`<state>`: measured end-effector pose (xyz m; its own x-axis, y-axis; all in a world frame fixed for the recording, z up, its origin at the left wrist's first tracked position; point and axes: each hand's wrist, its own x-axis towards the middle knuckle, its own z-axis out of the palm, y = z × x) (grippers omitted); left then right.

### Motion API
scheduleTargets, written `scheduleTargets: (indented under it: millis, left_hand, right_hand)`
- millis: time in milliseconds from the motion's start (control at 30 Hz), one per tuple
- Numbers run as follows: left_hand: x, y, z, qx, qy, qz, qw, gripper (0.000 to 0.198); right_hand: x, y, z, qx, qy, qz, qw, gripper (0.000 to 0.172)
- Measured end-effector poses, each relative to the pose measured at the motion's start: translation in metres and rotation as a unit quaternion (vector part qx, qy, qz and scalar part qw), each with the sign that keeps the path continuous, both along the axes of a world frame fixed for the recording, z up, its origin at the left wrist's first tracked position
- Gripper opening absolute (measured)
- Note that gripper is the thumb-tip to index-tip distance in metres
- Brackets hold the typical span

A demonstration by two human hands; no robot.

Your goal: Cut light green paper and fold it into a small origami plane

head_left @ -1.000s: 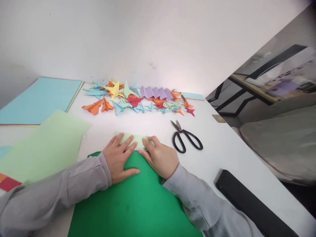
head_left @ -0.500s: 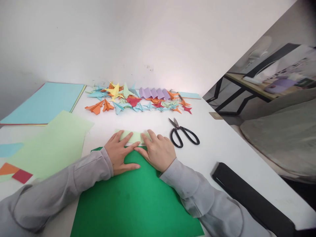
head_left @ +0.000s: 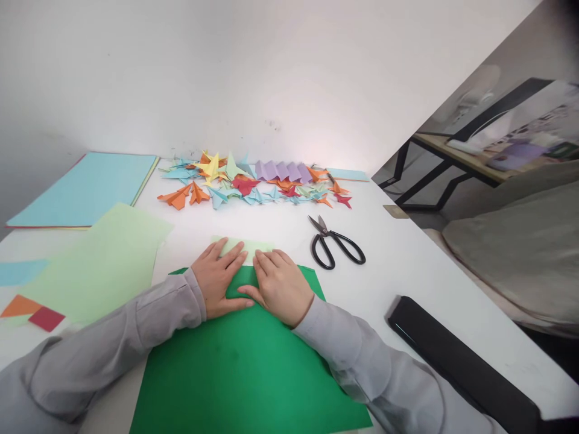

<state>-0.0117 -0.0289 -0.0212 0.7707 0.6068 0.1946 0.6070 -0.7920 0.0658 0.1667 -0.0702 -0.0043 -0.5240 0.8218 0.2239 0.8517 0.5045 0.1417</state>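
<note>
Both hands rest on a folded strip of pale green paper (head_left: 253, 246) at the far edge of a dark green sheet (head_left: 244, 367). My left hand (head_left: 219, 282) lies flat, fingers spread, pressing the strip's left part. My right hand (head_left: 277, 284) lies beside it with fingers together and slightly curled, pressing the strip's middle; the two hands nearly touch. The strip's right end shows bare past my right fingers. Grey sleeves cover both arms.
Black scissors (head_left: 335, 244) lie right of the hands. A row of coloured folded paper shapes (head_left: 253, 181) runs along the far side. A light green sheet (head_left: 104, 259), a blue paper stack (head_left: 85, 187) and scraps (head_left: 31, 310) lie left. A black bar (head_left: 456, 361) lies at the right edge.
My right hand has slid left along the pale green strip toward my left hand, uncovering the strip's right end. My left hand has stayed in place.
</note>
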Motion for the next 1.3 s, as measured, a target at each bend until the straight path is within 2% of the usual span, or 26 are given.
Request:
scheduleTargets:
  millis: [200, 400, 500, 600, 700, 833, 1000, 1133, 1300]
  left_hand:
    - [-0.008, 0.001, 0.002, 0.004, 0.016, -0.007, 1.000, 0.083]
    - [-0.030, -0.001, 0.005, 0.021, 0.047, 0.039, 0.998, 0.077]
    - [-0.041, 0.000, 0.005, 0.030, 0.054, 0.059, 0.996, 0.073]
    - [-0.047, 0.004, 0.001, 0.043, 0.047, 0.062, 0.996, 0.069]
    - [-0.049, 0.011, -0.003, 0.074, 0.037, 0.055, 0.995, 0.054]
    - [-0.049, 0.020, 0.002, 0.156, 0.021, 0.027, 0.987, 0.040]
    - [-0.035, 0.027, 0.015, 0.257, 0.007, -0.019, 0.966, 0.028]
    - [-0.016, 0.039, 0.006, 0.248, 0.035, -0.107, 0.962, 0.023]
    - [-0.004, 0.057, -0.008, 0.247, 0.065, -0.128, 0.958, 0.021]
  right_hand:
    - [0.001, 0.000, 0.005, 0.001, -0.001, -0.026, 1.000, 0.058]
    - [0.006, -0.002, 0.002, 0.008, 0.024, -0.072, 0.997, 0.043]
    - [0.014, 0.002, -0.001, 0.008, 0.034, -0.058, 0.998, 0.037]
    - [0.027, 0.007, -0.001, -0.002, 0.045, -0.037, 0.998, 0.038]
    - [0.038, 0.011, -0.001, -0.010, 0.044, 0.008, 0.999, 0.036]
    - [0.042, 0.012, -0.006, 0.016, 0.040, 0.044, 0.998, 0.032]
    - [0.042, 0.018, -0.015, 0.107, 0.067, 0.050, 0.991, 0.030]
    - [0.039, 0.024, -0.013, 0.121, 0.054, 0.038, 0.990, 0.029]
    - [0.035, 0.027, -0.008, 0.102, 0.031, 0.026, 0.994, 0.025]
